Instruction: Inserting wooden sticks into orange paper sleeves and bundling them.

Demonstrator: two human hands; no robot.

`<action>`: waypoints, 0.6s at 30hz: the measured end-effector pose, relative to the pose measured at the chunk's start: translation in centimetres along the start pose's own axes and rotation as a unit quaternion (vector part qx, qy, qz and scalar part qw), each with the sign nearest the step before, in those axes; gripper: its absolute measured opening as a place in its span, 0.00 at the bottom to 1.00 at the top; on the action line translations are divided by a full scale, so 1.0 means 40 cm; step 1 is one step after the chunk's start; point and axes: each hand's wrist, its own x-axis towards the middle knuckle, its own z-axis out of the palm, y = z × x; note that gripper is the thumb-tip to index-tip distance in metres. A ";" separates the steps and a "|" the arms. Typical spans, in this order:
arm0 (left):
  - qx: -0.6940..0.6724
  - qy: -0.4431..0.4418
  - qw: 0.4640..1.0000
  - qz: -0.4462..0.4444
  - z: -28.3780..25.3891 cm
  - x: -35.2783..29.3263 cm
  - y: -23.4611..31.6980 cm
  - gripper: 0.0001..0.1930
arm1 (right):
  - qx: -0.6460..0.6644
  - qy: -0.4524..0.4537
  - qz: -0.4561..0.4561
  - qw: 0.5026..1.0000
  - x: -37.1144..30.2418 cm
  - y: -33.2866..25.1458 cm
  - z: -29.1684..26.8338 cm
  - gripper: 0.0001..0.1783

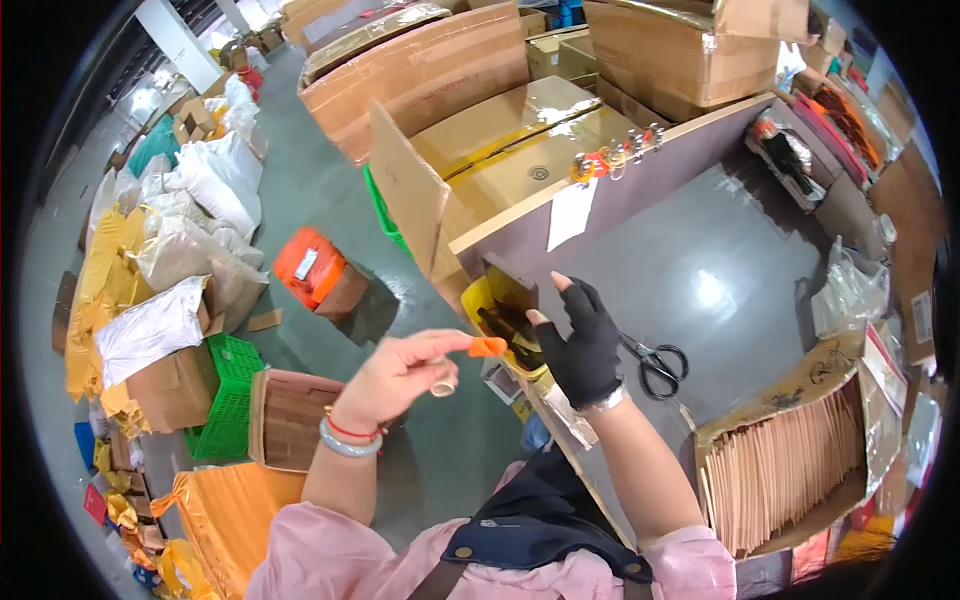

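My left hand (400, 370) hangs over the floor, left of the workbench. Its index finger is stretched out, with an orange finger cot (487, 347) on the tip. A beige finger cot (443, 387) covers another fingertip below it. Nothing shows in this hand's grip. On the right, my right hand (580, 350) wears a black fingerless glove, its thumb and index finger apart and nothing seen between them. A yellow bin (482, 296) with dark contents is beside it at the bench's left edge. Black-handled scissors (660, 370) lie right of my right hand.
The grey workbench (650, 240) has a raised back board with a white paper (572, 215). An open carton of brown envelopes (785, 470) stands at the right. Large cartons (530, 120) are stacked behind. On the floor are an orange-wrapped box (315, 270), green crate (235, 370) and white sacks (215, 180).
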 end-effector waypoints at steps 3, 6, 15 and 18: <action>-0.037 -0.028 0.999 0.002 0.118 0.003 -0.029 0.17 | 0.105 -0.065 0.116 0.986 -0.096 -0.002 -0.122 0.19; -0.046 -0.101 0.994 0.004 0.239 0.012 -0.091 0.19 | 0.245 -0.122 0.287 0.918 -0.224 -0.016 -0.235 0.16; 0.127 -0.170 0.967 0.142 0.634 0.043 -0.374 0.21 | 0.136 0.110 0.463 0.869 -0.583 0.065 -0.451 0.10; 0.249 -0.180 0.907 0.289 0.686 0.070 -0.381 0.21 | 0.124 0.142 0.480 0.856 -0.648 0.080 -0.486 0.10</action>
